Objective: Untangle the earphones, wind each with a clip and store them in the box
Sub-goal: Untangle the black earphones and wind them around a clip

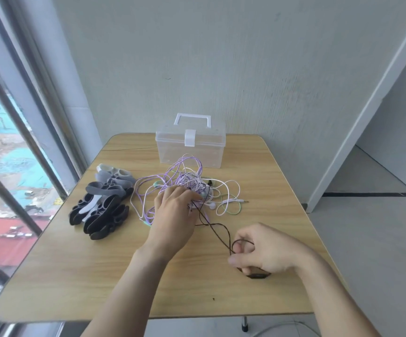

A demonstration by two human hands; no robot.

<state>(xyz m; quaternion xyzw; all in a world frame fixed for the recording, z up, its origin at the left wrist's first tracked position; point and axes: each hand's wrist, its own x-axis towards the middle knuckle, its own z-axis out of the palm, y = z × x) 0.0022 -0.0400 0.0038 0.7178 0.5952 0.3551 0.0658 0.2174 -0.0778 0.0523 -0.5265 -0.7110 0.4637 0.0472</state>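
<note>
A tangle of earphone cables (187, 183), purple, white and green, lies in the middle of the wooden table (75, 276). My left hand (175, 215) rests on the near side of the tangle, its fingertips hidden among the cables. A black earphone cable (217, 233) runs from the tangle to my right hand (262, 249), which pinches a loop of it and also holds a dark clip (257, 275) under the palm. A pile of black, grey and white clips (102, 205) lies at the left. The clear plastic box (191, 145), lid closed, stands behind the tangle.
A window frame (26, 132) runs along the table's left side and a wall stands just behind the box. The table's right edge drops to a grey floor (367, 239). A white jack plug (242, 201) sticks out right of the tangle.
</note>
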